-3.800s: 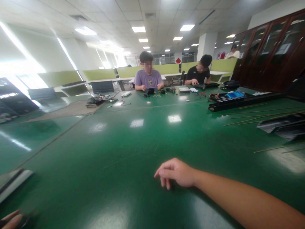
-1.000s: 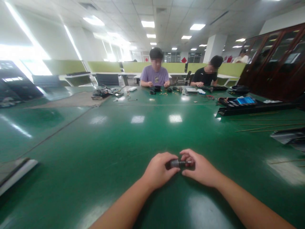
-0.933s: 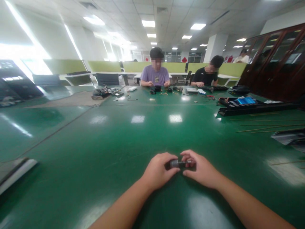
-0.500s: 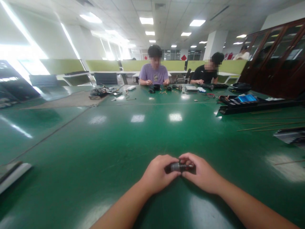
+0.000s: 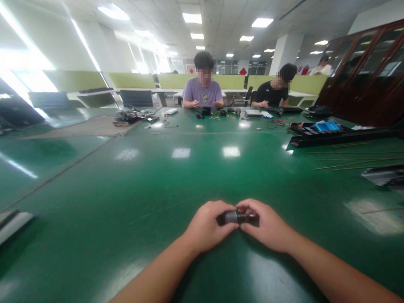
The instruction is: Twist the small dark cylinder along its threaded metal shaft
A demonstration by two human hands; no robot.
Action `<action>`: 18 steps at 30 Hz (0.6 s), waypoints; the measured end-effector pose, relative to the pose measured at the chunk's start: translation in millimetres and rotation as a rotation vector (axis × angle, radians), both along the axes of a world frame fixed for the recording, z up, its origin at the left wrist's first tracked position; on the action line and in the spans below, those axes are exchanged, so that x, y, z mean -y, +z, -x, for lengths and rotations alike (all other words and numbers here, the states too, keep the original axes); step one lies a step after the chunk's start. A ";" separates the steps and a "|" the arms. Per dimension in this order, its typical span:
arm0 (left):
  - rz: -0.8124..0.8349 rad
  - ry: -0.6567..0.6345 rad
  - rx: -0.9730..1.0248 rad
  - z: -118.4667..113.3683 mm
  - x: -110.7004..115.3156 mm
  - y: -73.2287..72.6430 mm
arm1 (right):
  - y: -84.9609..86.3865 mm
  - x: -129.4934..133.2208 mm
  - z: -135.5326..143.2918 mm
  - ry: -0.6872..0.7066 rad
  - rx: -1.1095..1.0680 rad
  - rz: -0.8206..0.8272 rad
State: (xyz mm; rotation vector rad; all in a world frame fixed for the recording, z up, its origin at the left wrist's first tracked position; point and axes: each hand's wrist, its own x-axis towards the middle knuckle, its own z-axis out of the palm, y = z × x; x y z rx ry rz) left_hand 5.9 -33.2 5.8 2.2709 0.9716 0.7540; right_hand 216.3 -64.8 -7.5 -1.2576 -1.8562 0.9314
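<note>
A small dark cylindrical metal part [image 5: 232, 217] with a thinner, ribbed shaft pointing right lies level between my two hands, low in the head view. My left hand [image 5: 210, 225] wraps round its thicker left end, thumb in front and fingers behind. Around the shaft end curves my right hand [image 5: 267, 225], its thumb and fingertips meeting the part near its middle. The fingertips of both hands nearly touch. Both hands are at the green tabletop [image 5: 158, 181]; the part's far left end is hidden in my left hand.
Across the table sit a person in purple [image 5: 203, 92] and a person in black [image 5: 273, 93], with small parts before them. Black trays [image 5: 341, 136] and thin rods [image 5: 362, 160] lie at right. A flat pale object [image 5: 15, 225] is at the left edge.
The view has tilted slightly, so the background sits a little higher. Both hands keep nearly the same hold on the part.
</note>
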 end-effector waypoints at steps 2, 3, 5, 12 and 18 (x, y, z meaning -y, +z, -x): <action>-0.006 -0.002 -0.002 -0.3 0.0 0.4 | 0.9 0.5 0.1 -0.005 0.000 -0.006; -0.009 -0.002 -0.002 -0.4 0.1 0.6 | 1.5 0.7 0.2 -0.005 0.000 -0.010; -0.012 -0.001 0.002 -0.5 0.3 0.9 | 2.8 0.9 0.4 -0.003 -0.001 -0.018; -0.029 -0.009 0.002 0.7 0.5 0.4 | 0.2 -2.9 1.7 -0.025 0.002 -0.017; -0.041 -0.026 -0.018 1.3 0.8 -0.4 | -1.1 -2.2 3.8 0.000 -0.016 -0.001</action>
